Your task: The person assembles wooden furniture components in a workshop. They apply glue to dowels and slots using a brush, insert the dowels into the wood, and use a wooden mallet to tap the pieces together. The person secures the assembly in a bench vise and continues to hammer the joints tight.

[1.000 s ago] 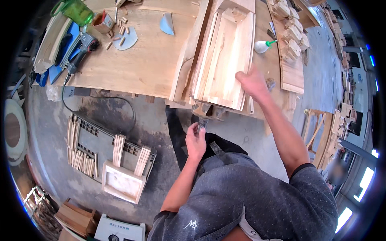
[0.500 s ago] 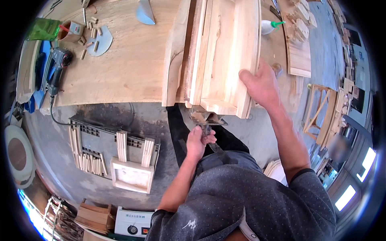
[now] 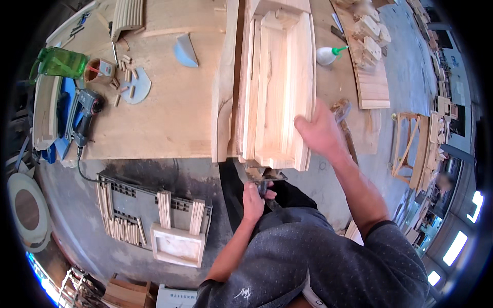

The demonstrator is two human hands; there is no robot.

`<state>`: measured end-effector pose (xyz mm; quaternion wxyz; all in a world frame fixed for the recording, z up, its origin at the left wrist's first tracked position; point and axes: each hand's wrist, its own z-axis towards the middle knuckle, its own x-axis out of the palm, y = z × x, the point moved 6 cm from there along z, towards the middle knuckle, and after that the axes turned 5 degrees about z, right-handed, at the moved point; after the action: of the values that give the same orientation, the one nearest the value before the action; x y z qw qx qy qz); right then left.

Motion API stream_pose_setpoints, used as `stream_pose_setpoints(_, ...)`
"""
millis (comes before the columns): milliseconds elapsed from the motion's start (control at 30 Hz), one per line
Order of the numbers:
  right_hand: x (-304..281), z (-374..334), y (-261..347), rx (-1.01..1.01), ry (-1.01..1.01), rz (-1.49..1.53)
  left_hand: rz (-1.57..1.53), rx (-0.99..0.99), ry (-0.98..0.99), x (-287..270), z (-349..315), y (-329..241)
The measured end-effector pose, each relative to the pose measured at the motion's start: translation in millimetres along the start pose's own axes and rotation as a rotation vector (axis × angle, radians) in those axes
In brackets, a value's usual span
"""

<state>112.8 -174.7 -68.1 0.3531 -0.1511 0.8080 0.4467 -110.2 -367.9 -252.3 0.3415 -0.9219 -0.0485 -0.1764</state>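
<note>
A pale wooden trough-like frame (image 3: 281,87) with raised sides lies lengthwise on the workbench (image 3: 149,136), its near end jutting a little past the front edge. My right hand (image 3: 321,131) is closed round its right rail, thumb on top. Below the near end, my left hand (image 3: 255,199) has its fingers curled round the handle of a dark metal clamp (image 3: 268,176); part of the clamp is hidden under the wood. Left of the frame runs a long shaped board (image 3: 223,110). Beside my right wrist lies a tool like a hammer (image 3: 341,109), partly covered by my arm.
On the bench's left are a power tool (image 3: 88,115) with a cord, a green jug (image 3: 62,62), a glue tub (image 3: 100,71) and several dowels (image 3: 132,91). A white squeeze bottle (image 3: 326,55) lies at the right. On the floor, a pallet (image 3: 126,187) carries wood strips and a tray-like box (image 3: 178,244).
The whole view has shifted, so the bench sits lower and more of its far side shows. Both hands keep their grips on the frame and the clamp. More of the hammer-like tool shows.
</note>
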Motion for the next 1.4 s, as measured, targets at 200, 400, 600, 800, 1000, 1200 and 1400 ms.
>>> stream_pose_setpoints(200,-1,0,2,-0.065,-0.002,-0.006,-0.162,-0.034,-0.162,7,-2,10)
stream_pose_setpoints(400,2,5,-5,-0.033,0.027,-0.021,-0.281,-0.067,-0.093,5,6,23)
stream_pose_setpoints(600,0,22,9,-0.036,0.025,-0.104,-0.379,-0.033,-0.041,3,13,27)
stream_pose_setpoints(800,-26,7,5,-0.133,0.018,0.063,-0.137,-0.056,-0.162,-13,-8,15)
stream_pose_setpoints(1000,-27,-6,-6,-0.025,0.488,0.860,0.872,0.910,-0.424,-16,-65,-190)
stream_pose_setpoints(1200,-29,-22,-5,0.259,0.783,1.020,1.624,1.434,0.215,97,-77,-351)
stream_pose_setpoints(1400,-39,23,-67,0.159,0.820,1.396,1.424,0.796,0.258,127,-55,-407)
